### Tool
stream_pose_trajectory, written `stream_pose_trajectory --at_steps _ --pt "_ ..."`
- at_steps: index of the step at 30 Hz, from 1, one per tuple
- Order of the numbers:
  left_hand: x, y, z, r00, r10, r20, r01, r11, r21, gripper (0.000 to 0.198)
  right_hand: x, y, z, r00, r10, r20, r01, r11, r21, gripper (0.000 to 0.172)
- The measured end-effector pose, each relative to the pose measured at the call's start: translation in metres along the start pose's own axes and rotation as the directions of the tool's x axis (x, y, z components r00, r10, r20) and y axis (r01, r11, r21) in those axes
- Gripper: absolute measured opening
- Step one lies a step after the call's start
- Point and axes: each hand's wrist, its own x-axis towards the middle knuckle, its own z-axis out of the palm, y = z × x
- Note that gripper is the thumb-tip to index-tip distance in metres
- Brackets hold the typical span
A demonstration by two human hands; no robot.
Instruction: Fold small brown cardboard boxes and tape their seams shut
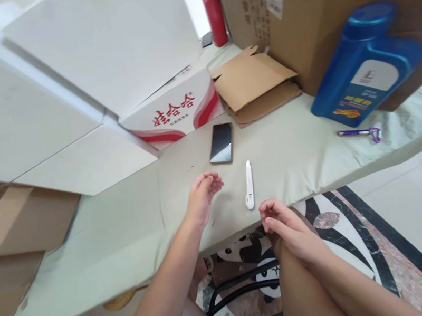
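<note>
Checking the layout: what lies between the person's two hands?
A white utility knife lies on the table between left hand and right hand, in the head view.

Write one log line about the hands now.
left hand: empty, over table | right hand: empty, at table edge | white cutter: between them, untouched

On the table (317, 173), the cutter (248, 186) lay between the left hand (203, 195) and the right hand (286, 226), with the phone (221, 143) just behind it. Behind the phone stood a carton (175, 113), with folded cardboard (255, 84) to its right. Further right, a jug (365, 67) leaned against a big box (330, 0), a small tool (361, 132) before it.
</note>
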Motion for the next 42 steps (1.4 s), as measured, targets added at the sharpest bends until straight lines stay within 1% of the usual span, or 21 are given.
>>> stream_pose_trajectory --at_steps 2,4,7,10,14,17,19,21,23,25,26,29,31,35,36,37,38,39,40,41,42 --pt "-0.026 -0.006 -0.028 0.999 -0.035 0.003 0.035 0.998 -0.042 0.017 0.002 0.007 0.005 1.0 -0.003 -0.004 0.002 0.997 -0.081 0.024" --pt "-0.044 -0.01 -0.053 0.998 -0.055 -0.016 0.053 0.993 -0.103 0.022 0.004 0.01 0.009 1.0 -0.009 -0.002 0.008 0.985 -0.17 0.024" --pt "-0.059 -0.014 -0.087 0.995 -0.065 -0.082 0.045 0.974 -0.222 0.022 0.005 0.009 0.015 0.997 -0.044 -0.058 0.026 0.957 -0.289 0.024" --pt "-0.067 -0.017 -0.116 0.985 -0.075 -0.155 0.015 0.934 -0.358 0.024 0.003 0.01 0.021 0.981 -0.128 -0.146 0.052 0.899 -0.436 0.027" --pt "-0.077 -0.015 -0.147 0.983 -0.043 -0.177 -0.054 0.857 -0.512 0.025 -0.003 0.021 0.03 0.959 -0.243 -0.145 0.08 0.725 -0.684 0.032" --pt "-0.082 -0.011 -0.169 0.982 -0.009 -0.189 -0.107 0.798 -0.592 0.024 -0.003 0.031 0.041 0.948 -0.312 -0.058 0.116 0.512 -0.851 0.035" --pt "-0.082 -0.008 -0.184 0.972 -0.004 -0.235 -0.153 0.747 -0.647 0.024 0.0 0.033 0.056 0.94 -0.341 0.02 0.164 0.397 -0.903 0.034" --pt "-0.078 -0.004 -0.202 0.958 -0.019 -0.286 -0.199 0.675 -0.71 0.024 0.006 0.029 0.084 0.919 -0.378 0.115 0.241 0.305 -0.921 0.032" --pt "-0.074 0.002 -0.22 0.946 -0.046 -0.321 -0.235 0.586 -0.776 0.025 0.015 0.02 0.123 0.868 -0.424 0.259 0.373 0.21 -0.904 0.028" --pt "-0.073 0.007 -0.24 0.934 -0.075 -0.349 -0.272 0.486 -0.831 0.024 0.029 0.009 0.172 0.766 -0.458 0.452 0.554 0.112 -0.825 0.026" --pt "-0.074 0.009 -0.25 0.926 -0.09 -0.366 -0.294 0.434 -0.851 0.023 0.038 0.004 0.2 0.734 -0.45 0.508 0.6 0.08 -0.796 0.024" --pt "-0.081 0.013 -0.277 0.895 -0.133 -0.426 -0.375 0.294 -0.879 0.02 0.07 -0.007 0.29 0.656 -0.368 0.659 0.713 0.016 -0.701 0.018" --pt "-0.087 0.014 -0.292 0.876 -0.155 -0.456 -0.42 0.22 -0.881 0.021 0.091 -0.008 0.354 0.582 -0.294 0.758 0.791 -0.011 -0.612 0.014" --pt "-0.093 0.016 -0.311 0.863 -0.19 -0.467 -0.451 0.124 -0.884 0.022 0.125 0.002 0.486 0.428 -0.201 0.881 0.891 -0.068 -0.449 0.031" --pt "-0.094 0.017 -0.314 0.865 -0.198 -0.462 -0.449 0.109 -0.887 0.022 0.131 0.004 0.518 0.375 -0.173 0.911 0.914 -0.097 -0.395 0.036" --pt "-0.094 0.018 -0.317 0.867 -0.204 -0.455 -0.445 0.097 -0.89 0.023 0.136 0.006 0.547 0.276 -0.121 0.954 0.935 -0.197 -0.295 0.042" --pt "-0.094 0.019 -0.319 0.869 -0.211 -0.448 -0.439 0.089 -0.894 0.023 0.141 0.006 0.575 0.202 -0.08 0.976 0.934 -0.284 -0.217 0.049" --pt "-0.095 0.02 -0.32 0.869 -0.216 -0.444 -0.437 0.083 -0.896 0.023 0.145 0.005 0.599 0.167 -0.055 0.984 0.923 -0.342 -0.175 0.055" --pt "-0.095 0.021 -0.321 0.868 -0.222 -0.444 -0.438 0.077 -0.895 0.023 0.15 0.003 0.62 0.166 -0.067 0.984 0.909 -0.375 -0.179 0.061" --pt "-0.096 0.022 -0.321 0.865 -0.229 -0.446 -0.443 0.069 -0.894 0.023 0.155 0.0 0.638 0.181 -0.109 0.977 0.894 -0.396 -0.21 0.067" --pt "-0.096 0.023 -0.321 0.862 -0.234 -0.449 -0.449 0.057 -0.892 0.022 0.159 -0.002 0.651 0.212 -0.146 0.966 0.878 -0.406 -0.254 0.075"
